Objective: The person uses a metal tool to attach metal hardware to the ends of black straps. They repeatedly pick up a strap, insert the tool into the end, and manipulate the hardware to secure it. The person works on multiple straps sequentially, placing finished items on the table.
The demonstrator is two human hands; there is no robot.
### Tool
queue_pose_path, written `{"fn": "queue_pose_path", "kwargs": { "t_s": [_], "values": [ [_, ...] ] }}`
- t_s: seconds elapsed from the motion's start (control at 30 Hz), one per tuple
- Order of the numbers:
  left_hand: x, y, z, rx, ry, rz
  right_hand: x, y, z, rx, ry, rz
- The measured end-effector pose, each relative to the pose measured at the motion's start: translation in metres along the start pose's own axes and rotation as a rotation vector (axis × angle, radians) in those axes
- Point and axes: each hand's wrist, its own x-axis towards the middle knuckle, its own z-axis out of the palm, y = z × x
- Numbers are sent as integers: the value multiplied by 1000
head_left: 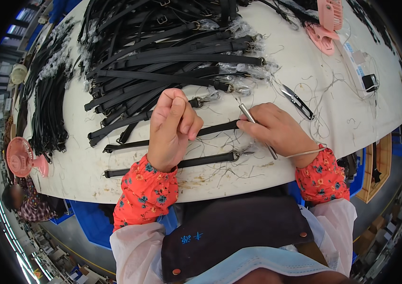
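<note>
the white table [371, 111] spreads across in front of me, and the big pile of black straps [163, 73] fills its far middle, most of them lying roughly sideways with clear plastic around hardware at their right-hand ends, perhaps so the ends stay easy to pick out. a second bundle of straps [49, 109] lies apart at my left, likely to keep the two lots from mixing. the pink clip fan [329, 19] stands beyond my right hand, out of the way of the straps nearest me. two straps lie singly near my edge: the nearest strap [205, 161] stretches below my hands, its metal clasp to the right, and the strap in work [217, 128] runs between it and the pile. the thread snips [303, 106] rest just beyond my right hand, probably for quick reach.

my right hand [276, 128] is partly curled, thumb and fingers closed at the right end of the strap in work, with the slim metal pen-like tool [247, 113] also gripped across it, seemingly so i needn't put it down. my left hand [172, 125] is raised, fingers curled, thumb meeting the index finger; i can't tell whether a thread is pinched there. loose black threads [231, 177] litter the surface.
</note>
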Motion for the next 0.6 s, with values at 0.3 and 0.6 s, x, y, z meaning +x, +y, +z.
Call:
{"fn": "queue_pose_path", "kwargs": {
  "t_s": [0.3, 0.6],
  "values": [
    [-8, 5, 6, 985, -173, 125, -1, 3, -1, 171, 74, 100],
    [-12, -15, -1, 1207, -266, 249, -5, -12, 2, 1039, 236, 394]
  ]
}}
